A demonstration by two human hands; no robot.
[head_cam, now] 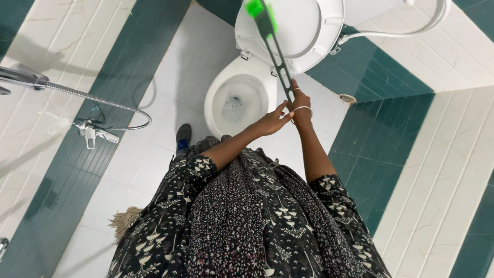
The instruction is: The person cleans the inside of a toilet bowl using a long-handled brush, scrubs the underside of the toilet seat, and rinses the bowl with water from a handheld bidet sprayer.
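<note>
My right hand point(301, 105) grips the lower end of a long grey brush handle point(278, 54) and holds it up. The handle's green brush head point(257, 9) points toward the raised white toilet lid point(309, 31). My left hand point(272, 121) reaches across and touches the right hand's wrist, where a thin white band sits. Below both hands stands the white toilet bowl point(216, 105), open, with blue-tinted water at the bottom.
A chrome hose and spray head point(95, 133) hang on the tiled wall at left. A white pipe point(391, 33) runs from the toilet at upper right. A dark shoe point(182, 138) stands on the white floor. A floor drain point(348, 98) lies right of the bowl.
</note>
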